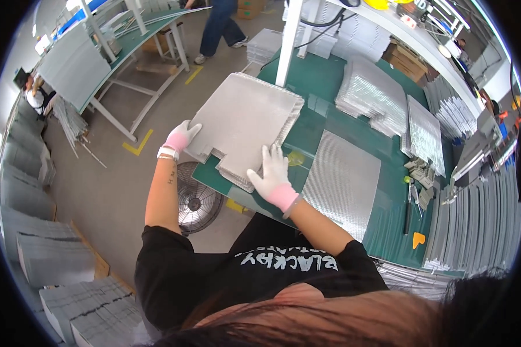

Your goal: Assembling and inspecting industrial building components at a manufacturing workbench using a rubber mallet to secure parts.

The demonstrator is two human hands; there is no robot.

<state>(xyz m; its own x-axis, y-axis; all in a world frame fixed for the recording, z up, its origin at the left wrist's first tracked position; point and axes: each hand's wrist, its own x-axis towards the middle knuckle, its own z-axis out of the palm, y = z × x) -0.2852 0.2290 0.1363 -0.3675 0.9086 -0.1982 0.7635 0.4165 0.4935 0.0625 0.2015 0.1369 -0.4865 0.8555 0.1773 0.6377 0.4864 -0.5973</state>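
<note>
From the head camera, looking down, a person in a black T-shirt is standing at the corner of a green worktable that is filling the centre and right of the frame. A thick stack of grey metal fin sheets is lying at the table's near-left corner, just above the middle of the frame, overhanging the edge a little. The left hand, in a white glove with a pink cuff, is gripping the stack's left corner, its fingers curled over the edge. The right hand, gloved the same way, is pressing flat on the stack's lower edge, fingers spread open and resting on the top sheet.

Just right of that hand a single ribbed sheet is lying flat on the table, close beside the stack. Further piles of shiny fin sheets are sitting toward the upper right of the frame. A round floor fan is standing on the floor under the table's corner, between the person's forearms. An orange tool is lying near the table's lower right edge. At the top of the frame another person's legs in blue trousers are showing beside a second green bench.
</note>
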